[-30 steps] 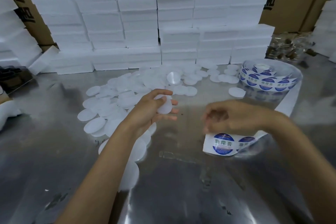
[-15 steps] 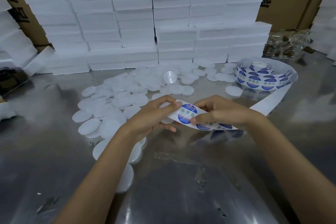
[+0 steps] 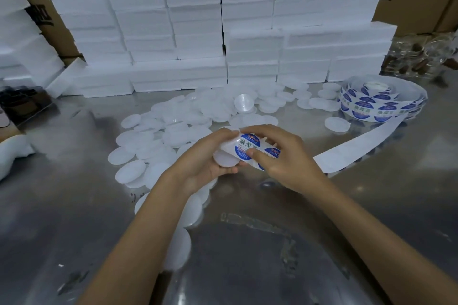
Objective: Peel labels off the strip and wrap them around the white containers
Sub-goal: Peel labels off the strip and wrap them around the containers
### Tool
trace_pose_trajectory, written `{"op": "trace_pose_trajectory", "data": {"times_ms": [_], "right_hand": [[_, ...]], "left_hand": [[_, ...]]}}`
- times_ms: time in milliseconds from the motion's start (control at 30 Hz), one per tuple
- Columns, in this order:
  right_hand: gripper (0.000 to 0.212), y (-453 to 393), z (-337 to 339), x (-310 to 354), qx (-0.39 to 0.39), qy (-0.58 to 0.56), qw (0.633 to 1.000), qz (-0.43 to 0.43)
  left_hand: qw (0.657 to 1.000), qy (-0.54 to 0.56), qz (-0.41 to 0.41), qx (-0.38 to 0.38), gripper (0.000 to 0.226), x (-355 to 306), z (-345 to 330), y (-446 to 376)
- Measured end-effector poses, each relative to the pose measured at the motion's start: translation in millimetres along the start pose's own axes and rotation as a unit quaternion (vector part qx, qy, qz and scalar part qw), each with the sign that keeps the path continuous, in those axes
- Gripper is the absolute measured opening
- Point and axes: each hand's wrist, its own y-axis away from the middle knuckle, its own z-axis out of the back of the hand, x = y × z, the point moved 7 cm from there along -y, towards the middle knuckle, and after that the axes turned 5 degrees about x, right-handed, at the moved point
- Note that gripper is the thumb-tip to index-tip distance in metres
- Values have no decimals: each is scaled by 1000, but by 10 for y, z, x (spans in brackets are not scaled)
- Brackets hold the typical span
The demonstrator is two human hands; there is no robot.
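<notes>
Hands meet over the table (image 3: 74,205): left hand (image 3: 210,161) grips a white container (image 3: 225,160), right hand (image 3: 280,156) pinches the label strip (image 3: 250,148) against it. Risk: label lands crooked or creases if strip tension pulls sideways toward the roll (image 3: 381,99).

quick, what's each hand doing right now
Left hand: closed on a white container.
Right hand: pinching the label strip against it.

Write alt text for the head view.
Two bare hands, left hand and right hand, press a blue round label on its white backing strip against a white round plastic container, above a shiny metal table.
</notes>
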Motion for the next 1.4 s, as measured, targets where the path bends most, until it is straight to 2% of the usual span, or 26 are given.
{"op": "trace_pose_trajectory", "data": {"times_ms": [200, 367, 467, 600, 767, 833, 900, 1000, 1100, 1200, 1267, 1400], "right_hand": [[33, 122, 11, 241, -76, 138, 983, 91], [24, 146, -25, 304, -105, 168, 973, 121], [20, 151, -16, 318, -124, 124, 978, 112], [19, 165, 54, 341, -159, 31, 983, 85], [18, 171, 208, 230, -204, -122, 971, -5], [21, 162, 245, 167, -204, -180, 962, -38], [23, 156, 274, 112, -202, -227, 950, -66], [19, 141, 289, 38, -199, -301, 926, -110], [18, 64, 249, 89, -183, -345, 912, -124], [20, -37, 145, 216, -164, -362, 909, -123], [22, -81, 53, 300, -142, -354, 917, -120], [26, -89, -21, 387, -131, -314, 934, -105]], "left_hand": [[1000, -7, 5, -9, 28, -7, -47, 14], [998, -43, 3, -46, 25, -27, -20, 26], [994, -81, -21, -75, 15, -58, 2, 32], [979, -127, -46, -150, 14, -93, 107, 41], [954, -222, -49, -194, 8, -152, 216, 79], [946, -251, -49, -198, 17, -181, 228, 74], [946, -225, -85, -218, 17, -286, 212, 89], [964, -66, -144, -216, 16, -441, 174, 123], [971, 58, -181, -141, 36, -468, 78, 150], [971, 155, -171, -53, 45, -406, -70, 155], [970, 180, -158, -28, 47, -368, -129, 143], [976, 160, -149, -6, 59, -347, -226, 123]]}}
